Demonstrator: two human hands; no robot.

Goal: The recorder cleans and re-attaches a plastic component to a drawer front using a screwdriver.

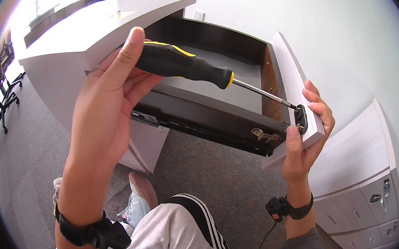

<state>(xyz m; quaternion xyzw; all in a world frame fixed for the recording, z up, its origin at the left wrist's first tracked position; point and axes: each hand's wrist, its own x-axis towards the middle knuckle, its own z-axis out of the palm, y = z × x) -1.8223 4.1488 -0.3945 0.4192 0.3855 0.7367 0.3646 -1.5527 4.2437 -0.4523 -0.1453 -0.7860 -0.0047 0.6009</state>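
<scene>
A black-and-yellow screwdriver [179, 65] slants down to the right, its handle held between the thumb and fingers of my left hand [103, 95]. Its metal shaft ends at the upper screw of a small black fitting [301, 119] on the pale drawer front [291, 65]. My right hand [299, 155] grips the edge of that front around the fitting. The thumb lies near the fitting's lower screw and the fingers wrap behind the panel. Pulled out from a light cabinet, the dark drawer box [198, 108] has a grey bottom.
The cabinet top [98, 24] reaches over the drawer's far left. On the drawer side are a metal bracket [265, 136] and a slide rail. A second low cabinet [358, 171] with locks stands right. Office chairs [4, 90] are at far left; my shoe [140, 202] rests on grey carpet.
</scene>
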